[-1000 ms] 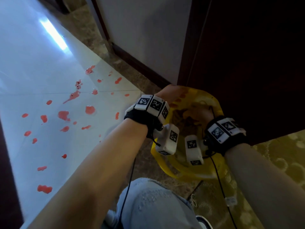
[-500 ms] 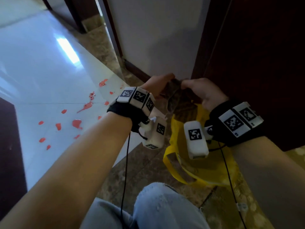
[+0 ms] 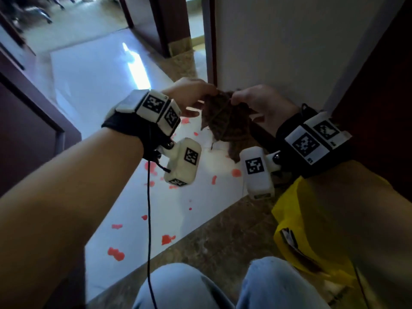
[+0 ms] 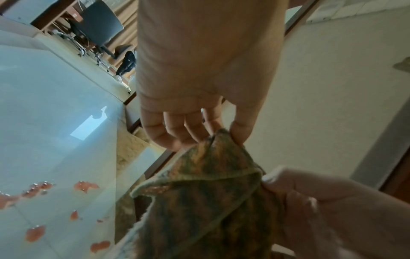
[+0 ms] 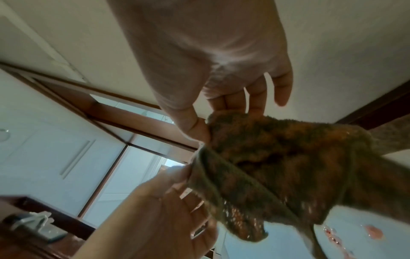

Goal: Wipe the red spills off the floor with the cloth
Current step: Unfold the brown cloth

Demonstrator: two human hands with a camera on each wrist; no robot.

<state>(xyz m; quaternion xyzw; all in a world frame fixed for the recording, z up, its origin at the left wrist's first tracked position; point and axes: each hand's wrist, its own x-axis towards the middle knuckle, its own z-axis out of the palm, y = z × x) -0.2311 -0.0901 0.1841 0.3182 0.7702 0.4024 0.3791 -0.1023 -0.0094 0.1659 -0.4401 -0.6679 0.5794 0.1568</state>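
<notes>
A damp, brown-stained cloth [image 3: 225, 121] hangs in the air between my two hands, above the white floor. My left hand [image 3: 196, 97] pinches one top corner of it and my right hand [image 3: 256, 101] pinches the other. In the left wrist view the left hand [image 4: 219, 135] nips the corner of the cloth [image 4: 199, 201] between thumb and fingers. In the right wrist view the right hand [image 5: 213, 121] grips the upper edge of the cloth [image 5: 277, 157]. Several red spills [image 3: 116, 253] dot the white tile below and to the left of my hands.
A yellow plastic bag [image 3: 287, 208] lies on the brown stone strip [image 3: 211, 246] under my right forearm. A white wall [image 3: 289, 52] and a dark wooden door [image 3: 383, 85] stand close ahead on the right. My jeans-clad knees [image 3: 189, 288] fill the bottom edge. A black cable [image 3: 149, 219] dangles from my left wrist.
Both hands have lifted the cloth up out of the yellow bag and now hold it raised over the spilled tile. The view has tilted up and to the left.
</notes>
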